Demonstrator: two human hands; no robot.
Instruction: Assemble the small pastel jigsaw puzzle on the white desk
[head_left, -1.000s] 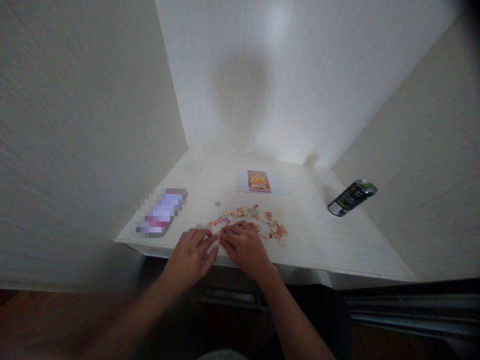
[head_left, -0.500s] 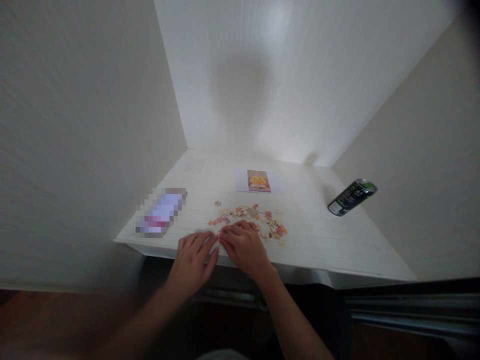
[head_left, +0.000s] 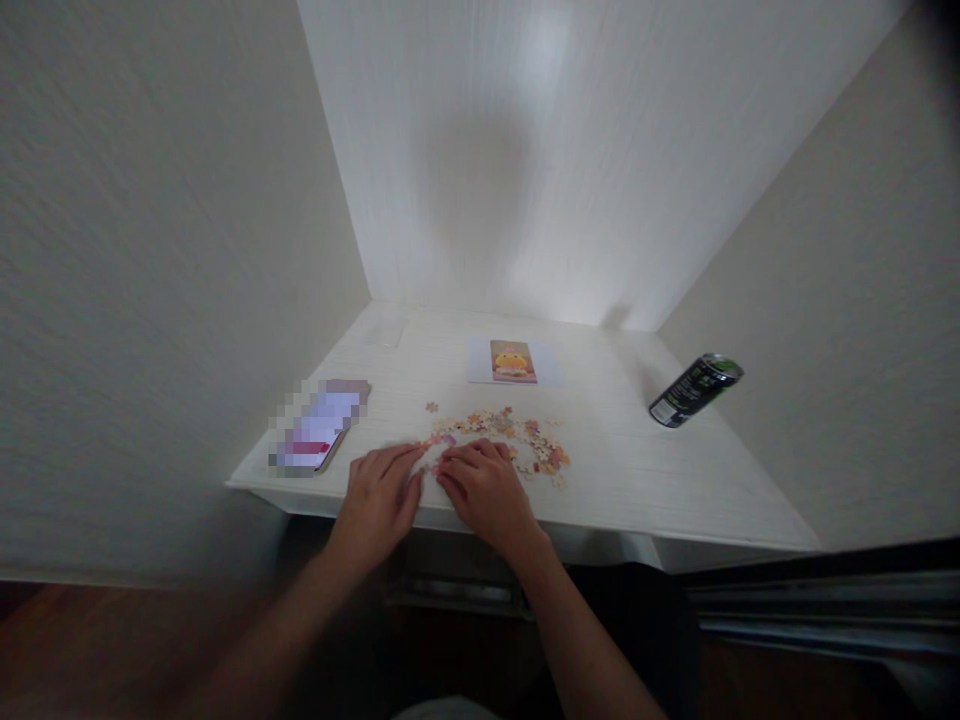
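Note:
Small jigsaw puzzle pieces (head_left: 501,424) lie in a loose heap on the white desk, some showing pale backs, others orange, pink or purple. My left hand (head_left: 380,492) rests at the near left of the heap, thumb apart from the stretched fingers. Its fingertips touch or nearly touch orange-pink pieces (head_left: 433,440). Close beside it, my right hand (head_left: 487,490) has thumb and fingers pinched around a small pinkish puzzle piece (head_left: 436,469), partly hidden by the fingertips. Behind the heap, a picture card (head_left: 514,362) with a yellow figure lies flat.
A phone (head_left: 319,430), blurred out in part, lies on the left of the desk (head_left: 600,490). On the right stands a dark drink can (head_left: 694,391) with green marks. A thin clear packet (head_left: 385,333) lies at the back left. Pale walls enclose three sides.
My left hand has shifted slightly up and left, away from the right fingertips, to the orange-pink pieces. My right hand stays nearly in place. The view has shifted a little.

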